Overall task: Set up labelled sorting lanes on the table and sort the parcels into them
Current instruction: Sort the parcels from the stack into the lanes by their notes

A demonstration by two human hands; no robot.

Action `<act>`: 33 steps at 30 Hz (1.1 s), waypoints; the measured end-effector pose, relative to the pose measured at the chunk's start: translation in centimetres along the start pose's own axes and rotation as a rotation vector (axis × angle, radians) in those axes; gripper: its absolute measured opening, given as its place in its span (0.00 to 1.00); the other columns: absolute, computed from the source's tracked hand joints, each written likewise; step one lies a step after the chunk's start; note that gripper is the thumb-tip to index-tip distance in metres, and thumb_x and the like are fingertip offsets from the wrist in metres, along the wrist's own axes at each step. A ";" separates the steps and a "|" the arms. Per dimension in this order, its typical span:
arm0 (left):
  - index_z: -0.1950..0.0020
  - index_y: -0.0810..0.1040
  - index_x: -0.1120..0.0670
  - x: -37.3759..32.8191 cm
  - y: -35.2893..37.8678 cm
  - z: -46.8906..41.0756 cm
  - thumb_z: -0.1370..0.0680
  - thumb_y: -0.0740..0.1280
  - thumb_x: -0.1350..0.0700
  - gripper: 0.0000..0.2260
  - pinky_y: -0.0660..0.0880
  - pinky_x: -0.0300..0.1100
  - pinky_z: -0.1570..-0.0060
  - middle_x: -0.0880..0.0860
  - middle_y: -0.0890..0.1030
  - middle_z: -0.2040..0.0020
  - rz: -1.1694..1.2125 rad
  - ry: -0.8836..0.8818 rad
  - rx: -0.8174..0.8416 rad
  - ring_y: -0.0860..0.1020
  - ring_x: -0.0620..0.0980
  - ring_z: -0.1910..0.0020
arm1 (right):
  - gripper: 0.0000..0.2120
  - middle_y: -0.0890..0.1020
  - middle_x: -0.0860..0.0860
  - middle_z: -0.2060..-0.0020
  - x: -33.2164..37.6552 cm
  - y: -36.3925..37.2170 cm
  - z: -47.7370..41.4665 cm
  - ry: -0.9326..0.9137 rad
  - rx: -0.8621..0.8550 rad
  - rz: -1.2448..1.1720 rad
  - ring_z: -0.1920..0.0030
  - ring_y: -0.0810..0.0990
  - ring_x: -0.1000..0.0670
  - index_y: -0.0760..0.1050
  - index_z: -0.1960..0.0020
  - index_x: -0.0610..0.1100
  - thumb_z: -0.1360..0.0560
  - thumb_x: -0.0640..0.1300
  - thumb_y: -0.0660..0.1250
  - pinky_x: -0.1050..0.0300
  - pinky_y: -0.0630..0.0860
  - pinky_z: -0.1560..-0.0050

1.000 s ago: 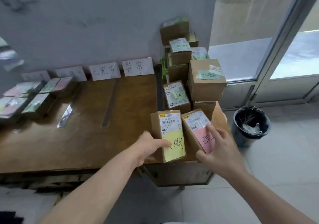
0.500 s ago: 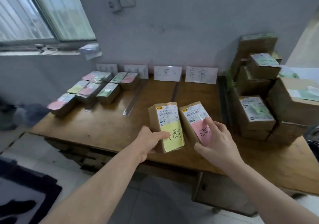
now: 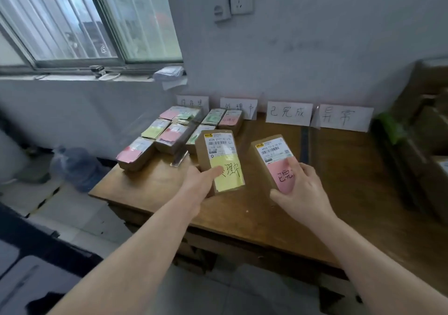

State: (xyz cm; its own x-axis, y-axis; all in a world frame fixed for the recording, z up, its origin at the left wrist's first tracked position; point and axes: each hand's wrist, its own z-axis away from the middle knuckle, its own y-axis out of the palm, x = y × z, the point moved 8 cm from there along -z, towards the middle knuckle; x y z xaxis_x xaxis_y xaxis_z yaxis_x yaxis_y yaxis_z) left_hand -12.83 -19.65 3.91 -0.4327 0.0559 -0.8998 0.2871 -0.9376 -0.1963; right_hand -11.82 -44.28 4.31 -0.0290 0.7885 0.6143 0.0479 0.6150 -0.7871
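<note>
Hands each grip a parcel: left hand (image 3: 198, 182) the yellow-note parcel (image 3: 217, 151), right hand (image 3: 301, 193) the pink-note parcel (image 3: 270, 156). Since a second ago both have swung away from the stack (image 3: 429, 125) and spread apart above the desk (image 3: 344, 193), facing the lane labels (image 3: 288, 113), probably ready for placing.

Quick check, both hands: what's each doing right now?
Left hand: grips the parcel with the yellow note.
Right hand: grips the parcel with the pink note.

You get soft daylight from the window (image 3: 72, 19) at far left; the room stays dim and bluish. Your wide lens bends the edges, the stacked boxes (image 3: 426, 120) at right blur, and the table (image 3: 339, 193) shows a mild sheen.
</note>
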 end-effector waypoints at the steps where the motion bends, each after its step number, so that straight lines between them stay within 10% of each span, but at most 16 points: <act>1: 0.39 0.75 0.52 -0.3 -0.7 -0.9 0.22 0.70 0.53 0.13 0.80 0.46 0.48 0.51 0.84 0.47 -0.003 0.005 -0.010 0.82 0.48 0.51 | 0.43 0.61 0.50 0.29 0.6 0.5 -0.7 0.001 0.000 0.012 0.32 0.65 0.47 0.50 0.25 0.55 0.30 0.57 0.72 0.48 0.75 0.41; 7: 0.35 0.74 0.55 -1.0 -2.2 -6.8 0.19 0.66 0.51 0.15 0.75 0.39 0.63 0.53 0.83 0.44 -0.080 -0.018 -0.070 0.82 0.50 0.50 | 0.43 0.60 0.47 0.29 1.3 2.9 -5.5 0.051 -0.027 0.069 0.31 0.63 0.44 0.48 0.25 0.54 0.29 0.59 0.70 0.45 0.70 0.37; 19: 0.31 0.71 0.57 -1.8 -0.5 -18.9 0.18 0.64 0.49 0.19 0.79 0.49 0.43 0.55 0.81 0.45 -0.337 -0.175 -0.001 0.81 0.54 0.46 | 0.43 0.60 0.45 0.29 1.0 6.5 -16.3 0.177 0.066 0.130 0.32 0.64 0.41 0.48 0.25 0.51 0.30 0.58 0.70 0.39 0.70 0.36; 33: 0.29 0.65 0.57 -1.4 4.4 -27.4 0.16 0.59 0.52 0.18 0.78 0.47 0.47 0.58 0.76 0.34 -0.533 -0.101 0.262 0.77 0.56 0.37 | 0.39 0.63 0.43 0.32 -1.0 8.1 -18.0 0.461 -0.019 0.119 0.35 0.67 0.38 0.54 0.27 0.50 0.30 0.57 0.69 0.40 0.72 0.39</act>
State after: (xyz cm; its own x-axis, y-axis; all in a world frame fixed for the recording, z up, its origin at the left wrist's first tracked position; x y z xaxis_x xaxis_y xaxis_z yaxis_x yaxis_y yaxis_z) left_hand 12.44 -14.45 -6.38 -0.5421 0.5209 -0.6593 -0.2065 -0.8432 -0.4964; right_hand 6.60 -40.15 -1.67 0.4238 0.7655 0.4842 0.0424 0.5172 -0.8548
